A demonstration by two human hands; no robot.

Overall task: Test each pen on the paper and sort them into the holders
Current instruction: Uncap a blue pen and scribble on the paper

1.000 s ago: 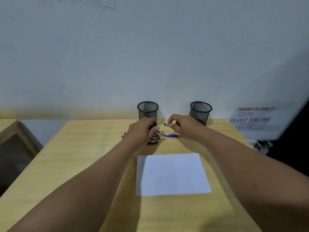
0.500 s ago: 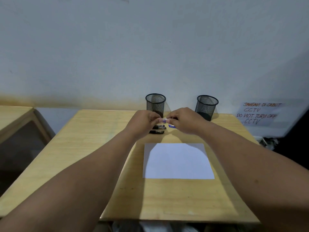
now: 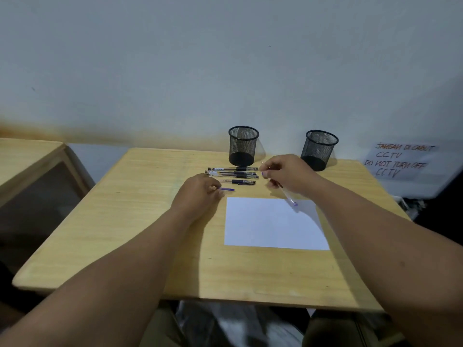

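The right hand (image 3: 290,176) grips a pen (image 3: 288,196), its purple tip over the paper's (image 3: 273,226) 1 o'clock corner. The left hand (image 3: 198,194) pinches a purple cap (image 3: 227,189) just off the paper's 11 o'clock corner. At 12 o'clock lie black pens (image 3: 235,174); beyond them stand the left holder (image 3: 243,146) and right holder (image 3: 318,149) on the desk (image 3: 140,221).

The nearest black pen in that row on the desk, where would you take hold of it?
Pinch the nearest black pen across its dark grip section, hand coming straight down from above. It lies flat, running left to right, slightly apart from the other pens, so the near side has room for a finger.
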